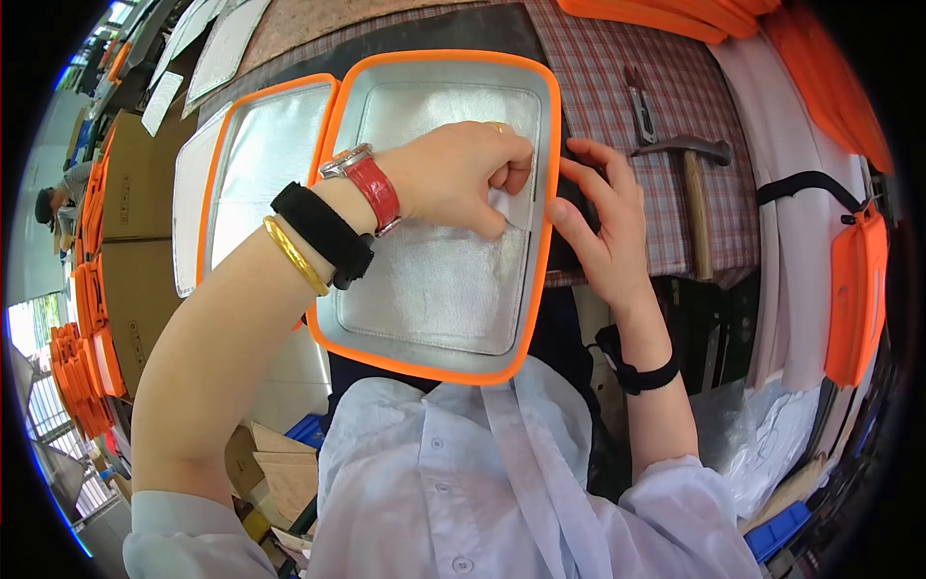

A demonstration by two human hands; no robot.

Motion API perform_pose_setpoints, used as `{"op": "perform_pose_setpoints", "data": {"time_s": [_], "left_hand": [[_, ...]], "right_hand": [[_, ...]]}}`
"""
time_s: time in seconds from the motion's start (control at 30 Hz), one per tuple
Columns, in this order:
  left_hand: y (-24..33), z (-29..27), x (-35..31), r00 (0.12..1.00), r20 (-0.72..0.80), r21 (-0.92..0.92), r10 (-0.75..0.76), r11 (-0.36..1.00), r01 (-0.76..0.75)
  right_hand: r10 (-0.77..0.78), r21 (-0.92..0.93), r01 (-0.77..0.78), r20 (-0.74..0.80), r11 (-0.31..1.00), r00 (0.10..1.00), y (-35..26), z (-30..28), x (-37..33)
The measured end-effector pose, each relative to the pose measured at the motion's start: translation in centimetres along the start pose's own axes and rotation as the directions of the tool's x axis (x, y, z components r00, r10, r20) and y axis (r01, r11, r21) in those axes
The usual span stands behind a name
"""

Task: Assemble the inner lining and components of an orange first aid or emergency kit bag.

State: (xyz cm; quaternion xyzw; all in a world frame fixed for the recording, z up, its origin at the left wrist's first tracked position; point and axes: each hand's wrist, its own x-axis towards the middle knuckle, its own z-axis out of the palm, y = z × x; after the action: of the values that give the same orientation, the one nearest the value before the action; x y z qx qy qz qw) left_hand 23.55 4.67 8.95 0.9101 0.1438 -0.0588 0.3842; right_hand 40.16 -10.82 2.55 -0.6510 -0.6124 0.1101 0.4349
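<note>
An open silver-lined case (439, 289) with an orange rim lies before me, partly over the table's front edge. Its lined lid (270, 145) is folded out to the left. My left hand (468, 174) reaches inside, fingers curled and thumb bent, at the right inner wall. A small whitish piece (518, 207) shows under those fingers, apparently pinched; what it is I cannot make out. Outside the same wall, my right hand (608, 217) has its fingers apart and slightly bent. Its thumb touches the orange rim, and it holds nothing visible.
A hammer (698, 212) and thread snips (640, 108) lie right of the case on the plaid tablecloth (617, 58). Orange pieces (666, 17) are piled at the far right. Cardboard boxes (145, 183) stand on the left, with orange stacks (82, 367) beyond.
</note>
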Motion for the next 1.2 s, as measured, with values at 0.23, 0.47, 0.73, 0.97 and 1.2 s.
{"op": "perform_pose_setpoints", "data": {"time_s": [0.23,0.47,0.73,0.97,1.2], "left_hand": [[0.32,-0.12,0.01,1.0,-0.001,0.018,0.003,1.0,-0.003],[-0.16,0.06,0.13,1.0,0.002,0.018,0.011,1.0,-0.011],[0.17,-0.03,0.09,1.0,0.0,0.032,0.025,0.999,-0.025],[-0.34,-0.1,0.27,1.0,0.015,0.016,0.008,1.0,-0.009],[0.05,-0.04,0.26,1.0,0.011,-0.002,0.026,1.0,-0.026]], "right_hand": [[0.017,0.008,-0.017,0.008,1.0,1.0,-0.11,0.02,-0.08],[0.004,0.014,-0.004,0.015,1.0,1.0,0.26,0.1,-0.17],[0.007,0.011,-0.007,0.008,1.0,1.0,0.15,0.05,-0.08],[0.015,0.01,-0.015,0.007,1.0,1.0,-0.04,0.06,-0.14],[0.036,0.011,-0.036,0.008,0.999,0.999,-0.02,-0.14,-0.26]]}}
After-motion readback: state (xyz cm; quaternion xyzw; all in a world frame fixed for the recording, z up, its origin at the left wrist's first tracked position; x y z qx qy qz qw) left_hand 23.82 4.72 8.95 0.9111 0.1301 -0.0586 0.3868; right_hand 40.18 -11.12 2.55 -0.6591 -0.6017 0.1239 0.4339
